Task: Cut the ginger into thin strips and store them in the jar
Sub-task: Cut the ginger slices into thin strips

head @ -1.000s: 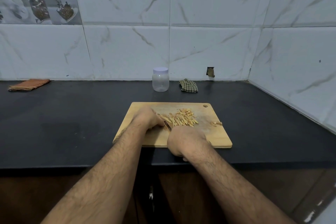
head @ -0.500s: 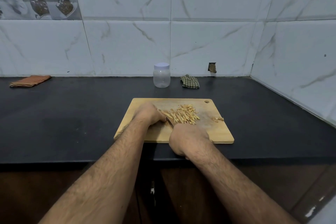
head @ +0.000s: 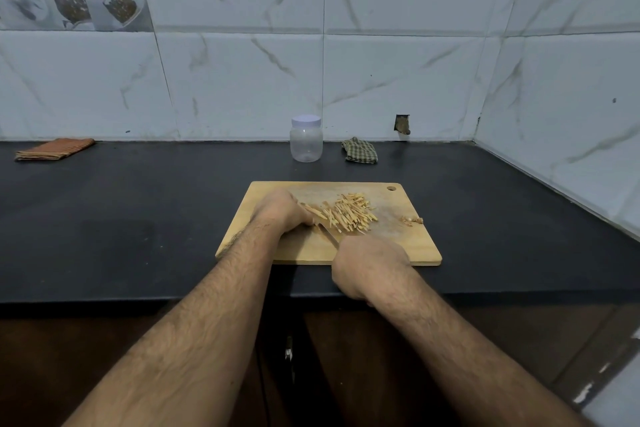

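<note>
- Risk: blade of knife (head: pixel 328 234) sits right beside left-hand fingertips; a slip on the thin ginger (head: pixel 309 209) piece likely nicks a finger.
- Risk: strips (head: pixel 349 212) piled loose next to the cut line; a sideways push of the blade could scatter them off the board (head: pixel 412 246) onto the desk (head: pixel 138 218).
- Risk: board's near edge lies close to the desk's front edge; heavy downward pressure could shift it toward the drop.
- Risk: jar (head: pixel 306 139) still lidded, well behind the board by the wall; transfer needs a free hand first, otherwise spill likely.
- Left hand (head: pixel 280 210): grip curled over the uncut ginger at the pile's left end, pinning it to the board; fingertips hidden underneath.
- Right hand (head: pixel 369 263): grip clamped on the knife handle, handle itself hidden, blade tip pointing toward the left hand.
- Small scraps (head: pixel 412 219) apart at the board's right side; two folded cloths at the back, not involved.
</note>
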The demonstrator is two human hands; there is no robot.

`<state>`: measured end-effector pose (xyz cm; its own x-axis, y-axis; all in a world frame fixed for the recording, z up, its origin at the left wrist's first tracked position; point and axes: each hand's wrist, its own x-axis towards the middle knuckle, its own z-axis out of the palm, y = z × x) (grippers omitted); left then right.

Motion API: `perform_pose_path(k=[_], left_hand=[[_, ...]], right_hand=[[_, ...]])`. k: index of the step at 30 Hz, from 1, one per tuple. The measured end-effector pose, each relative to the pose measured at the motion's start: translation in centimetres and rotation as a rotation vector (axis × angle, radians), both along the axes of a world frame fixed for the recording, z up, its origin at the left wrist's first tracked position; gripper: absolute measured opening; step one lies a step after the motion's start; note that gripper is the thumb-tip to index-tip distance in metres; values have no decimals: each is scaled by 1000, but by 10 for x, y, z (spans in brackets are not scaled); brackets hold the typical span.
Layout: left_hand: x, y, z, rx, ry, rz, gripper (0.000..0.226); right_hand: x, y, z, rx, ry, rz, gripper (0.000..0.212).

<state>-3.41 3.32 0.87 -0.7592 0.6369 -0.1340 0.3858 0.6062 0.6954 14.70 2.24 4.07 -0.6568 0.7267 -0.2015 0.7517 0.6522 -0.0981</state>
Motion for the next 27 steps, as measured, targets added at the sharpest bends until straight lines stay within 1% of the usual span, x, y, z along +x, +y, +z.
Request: perform_pose_path(k=[3,11,16,19,27], left_hand=[[2,-1,1,6,3,6,25],[4,-4,1,18,10,-9,24],[5,-5,1,30,6,-4,17],[5,-5,2,24,13,-7,16],[5,-4,2,18,23,-21,17]], right_hand=[[1,-3,1,11,-10,8,31],[-3,6,7,45,17,-22,29],[-5,13,5,45,30,-43,29],[-6,13,3,57,48,-39,29],[-11,12,6,65,15,-32,30]])
